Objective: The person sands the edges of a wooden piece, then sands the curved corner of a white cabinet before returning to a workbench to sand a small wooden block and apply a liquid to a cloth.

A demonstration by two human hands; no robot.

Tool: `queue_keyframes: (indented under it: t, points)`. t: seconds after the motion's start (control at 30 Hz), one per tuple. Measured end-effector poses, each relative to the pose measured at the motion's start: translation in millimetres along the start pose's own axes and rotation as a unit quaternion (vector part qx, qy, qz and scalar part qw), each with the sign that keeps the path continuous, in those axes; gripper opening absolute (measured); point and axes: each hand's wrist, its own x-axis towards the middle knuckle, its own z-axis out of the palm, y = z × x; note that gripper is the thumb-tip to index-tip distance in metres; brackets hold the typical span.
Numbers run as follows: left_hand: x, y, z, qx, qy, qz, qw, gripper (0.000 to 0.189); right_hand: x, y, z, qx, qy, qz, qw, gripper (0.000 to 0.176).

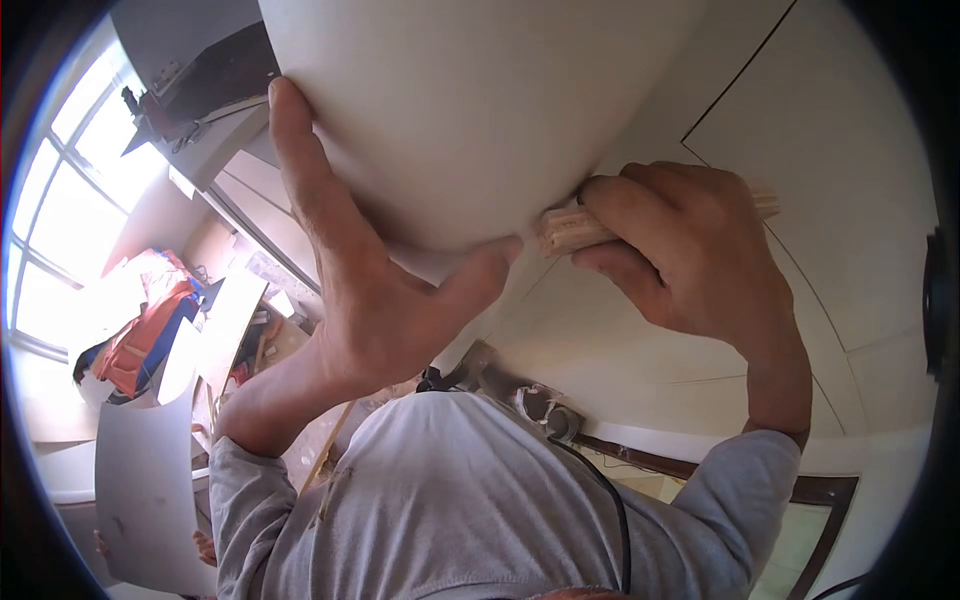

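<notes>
A large pale, smooth sheet [480,110] fills the top centre, its lower edge curving towards me. My left hand [370,290] is spread against it, index finger along its left edge and thumb at its lower edge; the other fingers are hidden. My right hand [690,240] is closed around a short, rough-ended wooden strip [570,230]. One end of the wood sticks out beside the sheet's lower right edge, and the other shows past my knuckles. Behind this hand lies a wide pale surface [830,180] with thin dark lines on it.
Bright windows [75,190] stand at the left. Below them is an orange and blue bundle [150,335]. At lower left, another person's hands [205,548] hold a white panel [148,490]. A dark tool-like object [215,85] rests at upper left. A dark-framed opening [820,510] shows at lower right.
</notes>
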Motion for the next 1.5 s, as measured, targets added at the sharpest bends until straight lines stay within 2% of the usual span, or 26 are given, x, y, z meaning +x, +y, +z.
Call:
queue_keyframes:
  t: [0.07,0.17,0.23,0.3,0.37,0.5,0.57,0.67,0.77,0.83,1.07,1.13,1.27,1.33,1.5]
  points:
    - [-1.7,-2.1,0.5,-0.041,-0.012,0.012,0.999,0.135,0.0,-2.5,0.3,-0.005,-0.006,0.001,1.0,0.038]
    - [-1.1,2.1,-1.0,-0.019,-0.021,0.003,1.0,0.134,4.6,-5.8,1.3,0.024,0.0,-0.028,0.999,0.037]
    - [-0.6,9.6,0.8,0.018,-0.004,-0.001,1.0,0.133,1.4,-8.8,0.5,0.035,-0.006,0.021,0.999,0.029]
    - [-3.0,13.0,-3.9,0.056,0.007,-0.009,0.998,0.132,-6.5,-11.5,8.6,0.022,0.008,0.024,0.999,0.032]
    - [3.4,6.6,-16.8,-0.064,-0.022,-0.015,0.998,0.127,-0.9,-13.8,2.9,0.002,0.026,0.023,0.999,0.035]
    - [1.6,-4.6,-31.0,-0.106,-0.066,-0.043,0.991,0.12,3.8,-20.1,4.4,0.017,0.007,0.042,0.999,0.031]
    - [-0.2,-13.0,-27.7,0.01,-0.046,0.04,0.998,0.115,3.5,-24.1,8.1,0.014,-0.003,0.055,0.998,0.027]
    - [-0.5,-16.8,-24.2,-0.015,-0.045,0.051,0.998,0.115,4.6,-34.1,13.9,0.056,0.026,0.075,0.995,0.033]
    - [-2.5,-15.3,-23.2,-0.041,-0.048,0.033,0.997,0.115,8.3,-44.0,6.8,0.048,-0.021,0.1,0.994,0.033]
    - [-0.9,-16.0,-29.1,-0.035,-0.057,0.046,0.997,0.114,6.7,-44.8,8.4,-0.001,0.006,0.09,0.996,0.028]
    - [0.7,-26.4,-39.9,-0.034,-0.103,0.066,0.992,0.108,9.9,-50.2,4.4,-0.031,0.009,0.083,0.996,0.029]
    - [-1.8,-25.9,-38.3,-0.044,-0.098,0.058,0.992,0.106,10.6,-54.6,3.3,-0.012,-0.01,0.108,0.994,0.035]
    - [0.3,-22.2,-35.7,-0.024,-0.075,0.09,0.993,0.104,20.6,-72.6,9.0,-0.006,-0.007,0.109,0.994,0.035]
    - [2.7,-19.5,-36.6,-0.042,-0.07,0.079,0.993,0.104,29.0,-82.7,-1.2,-0.019,-0.046,0.152,0.987,0.032]
    - [2.2,-15.4,-36.3,-0.115,-0.055,0.063,0.99,0.101,18.3,-99.1,1.7,-0.076,-0.015,0.175,0.982,0.03]
